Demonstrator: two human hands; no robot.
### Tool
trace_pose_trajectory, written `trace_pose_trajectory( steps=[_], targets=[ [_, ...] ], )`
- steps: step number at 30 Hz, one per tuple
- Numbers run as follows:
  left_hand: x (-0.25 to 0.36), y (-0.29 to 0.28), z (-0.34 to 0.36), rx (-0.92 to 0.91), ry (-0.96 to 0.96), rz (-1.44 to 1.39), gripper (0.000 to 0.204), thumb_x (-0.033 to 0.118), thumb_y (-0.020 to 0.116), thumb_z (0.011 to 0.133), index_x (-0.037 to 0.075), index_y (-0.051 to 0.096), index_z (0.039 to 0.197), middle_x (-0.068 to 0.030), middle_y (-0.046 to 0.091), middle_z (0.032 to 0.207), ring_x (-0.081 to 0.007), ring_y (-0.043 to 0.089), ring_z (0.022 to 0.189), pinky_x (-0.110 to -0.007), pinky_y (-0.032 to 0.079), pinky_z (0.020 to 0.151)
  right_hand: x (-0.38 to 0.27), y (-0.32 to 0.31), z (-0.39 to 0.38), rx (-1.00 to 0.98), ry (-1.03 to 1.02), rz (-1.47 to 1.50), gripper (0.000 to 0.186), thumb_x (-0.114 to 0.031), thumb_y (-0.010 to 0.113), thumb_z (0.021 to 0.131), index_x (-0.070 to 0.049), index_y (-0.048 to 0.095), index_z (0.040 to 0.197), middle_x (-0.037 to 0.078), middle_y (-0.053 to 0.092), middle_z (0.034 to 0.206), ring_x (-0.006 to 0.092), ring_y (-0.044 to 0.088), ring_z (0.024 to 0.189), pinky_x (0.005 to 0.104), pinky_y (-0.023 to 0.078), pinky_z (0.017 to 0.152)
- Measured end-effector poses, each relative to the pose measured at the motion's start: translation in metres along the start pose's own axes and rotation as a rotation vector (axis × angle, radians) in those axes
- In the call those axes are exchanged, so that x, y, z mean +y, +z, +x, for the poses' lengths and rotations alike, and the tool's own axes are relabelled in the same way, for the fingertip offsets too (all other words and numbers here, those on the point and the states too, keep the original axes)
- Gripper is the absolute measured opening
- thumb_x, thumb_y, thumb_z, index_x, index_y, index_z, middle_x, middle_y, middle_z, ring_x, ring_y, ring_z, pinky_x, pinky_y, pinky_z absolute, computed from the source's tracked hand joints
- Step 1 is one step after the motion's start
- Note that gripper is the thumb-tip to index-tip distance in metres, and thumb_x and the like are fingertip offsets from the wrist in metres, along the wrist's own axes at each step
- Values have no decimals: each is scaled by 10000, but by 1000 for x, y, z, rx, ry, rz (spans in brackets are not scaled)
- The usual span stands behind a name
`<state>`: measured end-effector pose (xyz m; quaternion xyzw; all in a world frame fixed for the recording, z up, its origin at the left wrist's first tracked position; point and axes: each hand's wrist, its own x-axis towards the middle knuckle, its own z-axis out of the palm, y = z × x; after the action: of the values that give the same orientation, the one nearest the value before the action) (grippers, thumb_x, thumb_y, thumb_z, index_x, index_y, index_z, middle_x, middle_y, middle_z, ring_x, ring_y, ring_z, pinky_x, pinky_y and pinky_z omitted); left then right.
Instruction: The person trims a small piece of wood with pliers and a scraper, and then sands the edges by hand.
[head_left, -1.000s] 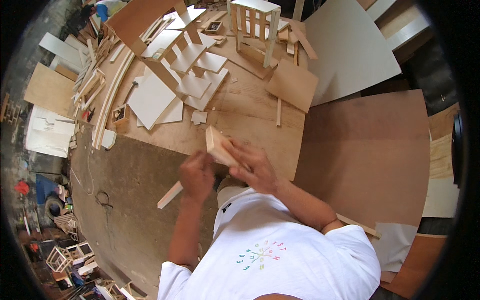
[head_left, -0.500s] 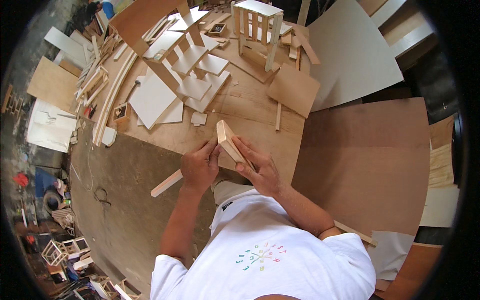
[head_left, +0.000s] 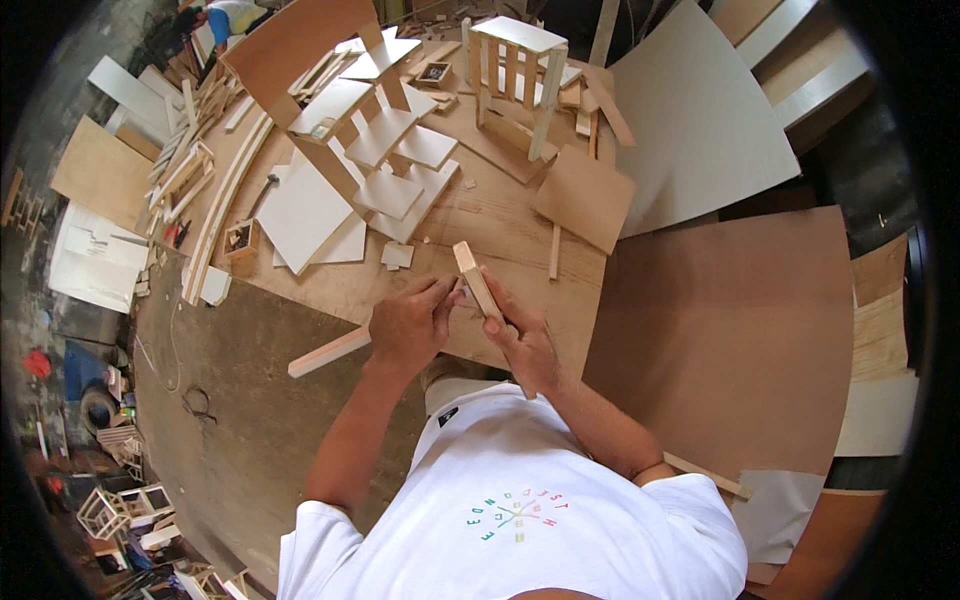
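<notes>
My right hand (head_left: 525, 345) is closed round a pale wooden bar (head_left: 477, 283), its far end pointing up over the table edge and its near end by my shirt. My left hand (head_left: 410, 320) is closed just left of that bar, thumb and fingertips pinched together near it. From behind my left wrist a second pale wooden strip (head_left: 328, 352) sticks out to the left over the floor. My left hand seems to grip this strip; its inner end is hidden, and I cannot tell whether the two pieces are joined.
Ahead is a plywood worktable (head_left: 500, 230) with white boards (head_left: 305, 215), a small slatted wooden stand (head_left: 518, 80), a hammer (head_left: 264, 193) and a small box (head_left: 240, 240). A large brown sheet (head_left: 720, 330) lies to the right. A person (head_left: 230, 18) bends at the far left.
The bar in my right hand has turned to show a narrower face and moved slightly right. My left hand has shifted a little, and the strip's outer end has risen and moved left.
</notes>
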<state>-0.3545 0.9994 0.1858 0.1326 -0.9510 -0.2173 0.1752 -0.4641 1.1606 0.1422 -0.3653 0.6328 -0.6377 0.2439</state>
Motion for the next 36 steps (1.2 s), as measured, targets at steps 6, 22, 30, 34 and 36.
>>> trace_pose_trajectory(
  steps=[6,22,30,34,36],
  targets=[
    [-4,-6,2,-13,29,50,204,254,674,983,127,741,1128,-79,683,881,-332,705,739,-462,556,617,-11,6,23,-20,108,58,714,-416,652,1029,-143,376,1628,153,619,1470,218,576,1313,359,420,1126],
    [-19,-3,5,10,-35,182,224,238,693,959,109,752,1132,-87,699,911,-346,708,728,-469,563,610,10,18,29,-17,161,166,675,-435,617,1056,-222,361,1642,-52,494,849,83,410,788,245,381,685],
    [-15,6,23,82,50,100,247,259,690,965,106,748,1149,-90,689,904,-328,707,735,-465,558,604,22,4,34,35,82,84,672,-418,613,1055,-189,372,1639,-16,610,981,86,511,860,240,472,782],
    [-7,11,12,-6,86,51,238,260,665,988,112,762,1147,-89,694,875,-329,714,751,-456,563,619,26,-6,35,71,204,202,690,-448,604,1059,-120,385,1626,44,698,1119,97,604,955,261,506,861],
    [-7,15,6,53,44,19,246,236,657,1000,90,766,1164,-100,710,892,-322,716,751,-430,571,633,21,-17,46,80,247,353,721,-469,599,1060,-100,360,1632,76,714,1160,116,635,982,286,523,891]
  ],
)
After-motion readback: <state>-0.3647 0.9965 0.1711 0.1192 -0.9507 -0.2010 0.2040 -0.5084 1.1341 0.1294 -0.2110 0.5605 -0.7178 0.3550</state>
